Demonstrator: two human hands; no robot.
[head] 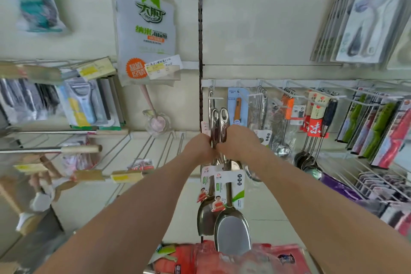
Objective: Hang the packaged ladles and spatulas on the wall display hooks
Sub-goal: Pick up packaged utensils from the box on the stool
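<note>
Red packets (233,258) at the bottom edge: cut off, blurred, contents unreadable. Your forearms rise from the lower corners and meet mid-frame. Two spatulas (232,232) hang below your hands, blades down, label cards on the shafts; the front blade partly hides the rear one. Your left hand (196,148) and right hand (236,140) both wrap the steel handles, backs to the camera, fingertips hidden. Handle eyelets stand above your hands, just below a hook (210,92); cannot tell whether either is threaded. Ladles (308,160) hang further right.
</note>
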